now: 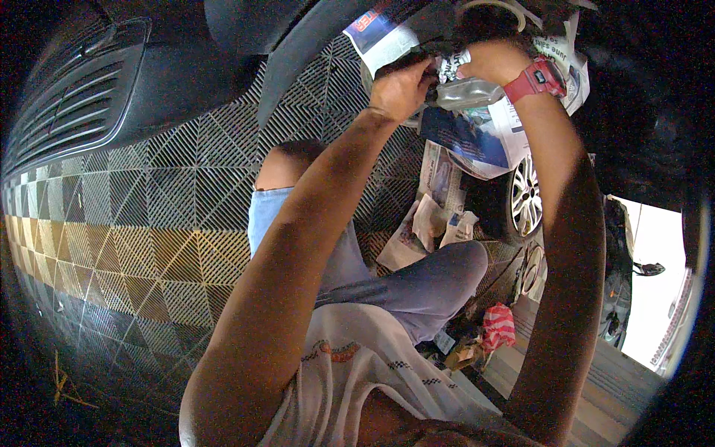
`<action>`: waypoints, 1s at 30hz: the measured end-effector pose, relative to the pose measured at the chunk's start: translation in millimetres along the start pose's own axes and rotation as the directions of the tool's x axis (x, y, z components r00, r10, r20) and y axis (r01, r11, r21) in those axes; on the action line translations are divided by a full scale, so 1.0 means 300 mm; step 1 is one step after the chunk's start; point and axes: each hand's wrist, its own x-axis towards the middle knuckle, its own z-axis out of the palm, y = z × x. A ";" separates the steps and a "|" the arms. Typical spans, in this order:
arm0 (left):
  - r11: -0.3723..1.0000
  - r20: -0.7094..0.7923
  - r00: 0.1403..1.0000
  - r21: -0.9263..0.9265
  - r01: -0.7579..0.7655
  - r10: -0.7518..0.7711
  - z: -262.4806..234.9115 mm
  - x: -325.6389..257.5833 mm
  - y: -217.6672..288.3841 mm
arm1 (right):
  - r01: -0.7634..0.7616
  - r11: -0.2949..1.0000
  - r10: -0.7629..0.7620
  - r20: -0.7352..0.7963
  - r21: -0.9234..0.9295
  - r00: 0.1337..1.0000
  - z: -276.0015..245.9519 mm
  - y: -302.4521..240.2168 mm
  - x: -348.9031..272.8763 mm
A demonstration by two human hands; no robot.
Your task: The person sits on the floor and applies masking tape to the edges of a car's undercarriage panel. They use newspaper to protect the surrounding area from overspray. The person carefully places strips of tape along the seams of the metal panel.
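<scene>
Both my arms reach forward to the far side, where sheets of newspaper hang around dark parts of a vehicle. My left hand (402, 89) is closed, its fingers bent at a dark edge; what they grip is hidden. My right hand (495, 63), with a red watch (538, 80) on the wrist, has its thumb and fingers closed on a crumpled piece of newspaper (450, 65). Just below, between the hands, lies a clear, shiny, elongated piece (468, 94) whose kind I cannot tell. A larger newspaper sheet (469, 138) hangs beneath it, and another sheet (380, 41) stands beyond my left hand.
A wheel with a silver rim (526, 197) is right of my knees. Loose newspaper (406, 238) lies on the tiled grid floor (171, 186). A dark vehicle panel with a slatted grille (82, 89) fills the upper left. A red-and-white striped bag (499, 326) sits beside me.
</scene>
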 end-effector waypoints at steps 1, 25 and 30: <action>1.000 0.012 1.000 -0.010 0.004 -0.004 -0.005 -0.003 0.000 | 0.014 1.000 -0.014 -0.033 -0.008 0.999 0.004 0.003 0.001; 0.628 0.595 0.794 -0.667 0.401 0.124 -0.130 0.019 -0.067 | 0.160 -0.113 0.242 -0.129 0.981 0.962 0.157 -0.239 -0.555; 0.648 0.742 0.666 -0.548 0.529 0.083 -0.145 0.026 -0.108 | 0.251 -0.253 0.234 -0.192 0.934 0.953 0.223 -0.258 -0.536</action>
